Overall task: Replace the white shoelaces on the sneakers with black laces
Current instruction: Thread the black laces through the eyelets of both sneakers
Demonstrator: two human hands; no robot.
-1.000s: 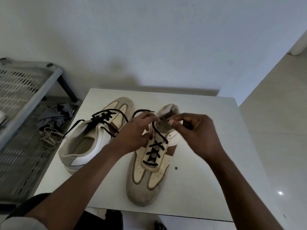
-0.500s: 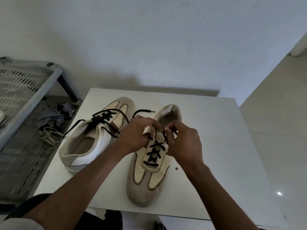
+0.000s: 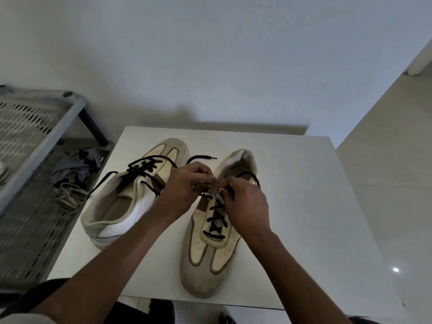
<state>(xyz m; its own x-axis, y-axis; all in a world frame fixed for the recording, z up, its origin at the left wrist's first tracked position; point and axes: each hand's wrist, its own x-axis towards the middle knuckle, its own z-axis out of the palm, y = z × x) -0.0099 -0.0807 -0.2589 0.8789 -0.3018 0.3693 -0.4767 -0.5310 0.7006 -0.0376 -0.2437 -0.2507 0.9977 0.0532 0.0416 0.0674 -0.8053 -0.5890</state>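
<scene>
Two beige sneakers stand on a small white table [image 3: 304,206]. The left sneaker [image 3: 121,206] points away from me and carries a black lace [image 3: 142,168] with loose ends. The right sneaker [image 3: 210,249] points toward me, with a black lace [image 3: 216,220] crossed through its lower eyelets. Over its upper eyelets my left hand [image 3: 187,188] and my right hand [image 3: 245,204] meet, fingers curled. My left hand pinches the eyelet flap and lace; my right hand pinches the lace there. A loop of lace [image 3: 251,175] lies across the shoe's opening.
A grey slatted rack [image 3: 30,141] stands to the left of the table. On its lower shelf lie a grey cloth [image 3: 74,169] and a heap of pale laces [image 3: 70,195]. Tiled floor [image 3: 385,160] runs along the right side. A wall stands behind.
My right hand has come in from the upper right to meet my left hand over the shoe's upper eyelets. The lace strand that was held up now lies lower. Left sneaker unmoved.
</scene>
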